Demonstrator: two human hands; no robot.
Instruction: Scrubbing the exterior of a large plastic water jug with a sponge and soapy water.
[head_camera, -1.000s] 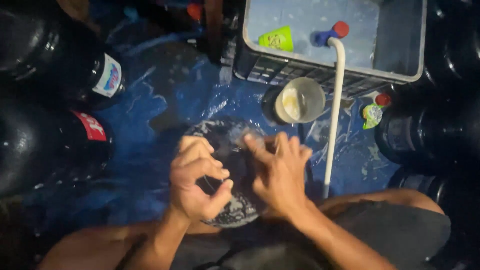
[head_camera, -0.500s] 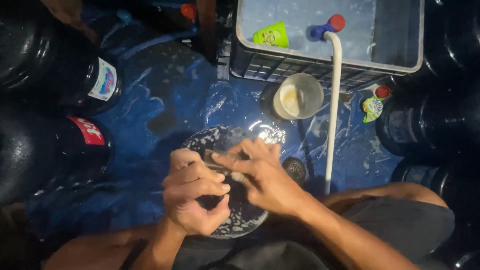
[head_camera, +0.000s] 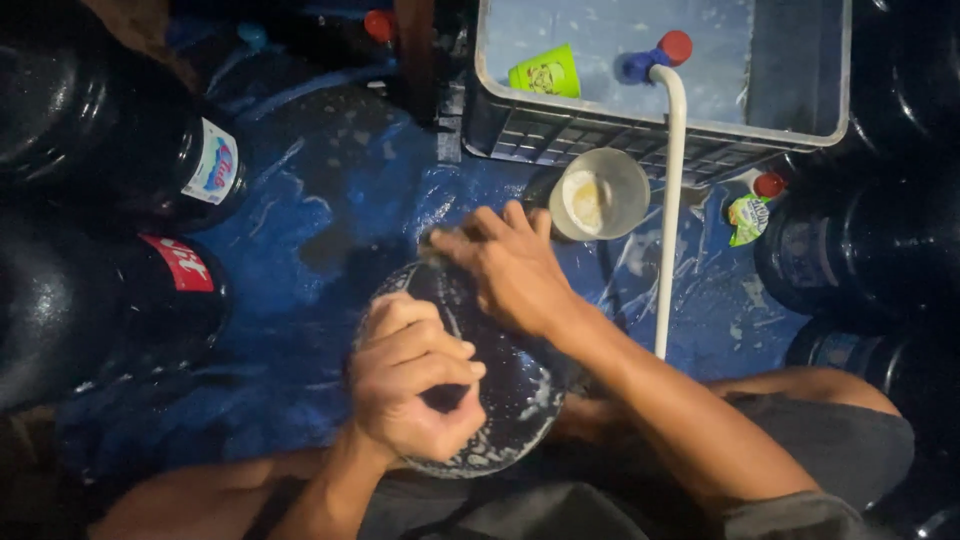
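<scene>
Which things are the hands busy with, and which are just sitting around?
In use: soapy dark bottle, left hand, right hand.

Lying about: grey cup, white pipe, grey crate, green cup, labelled bottles.

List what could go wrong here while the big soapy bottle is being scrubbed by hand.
1. The round bottle is wet with suds, gripped at its neck by the left hand while the right hand rubs its side; it could slip or roll.
2. The cup and white pipe stand close beside the right hand; a wide stroke might knock the cup over.
</scene>
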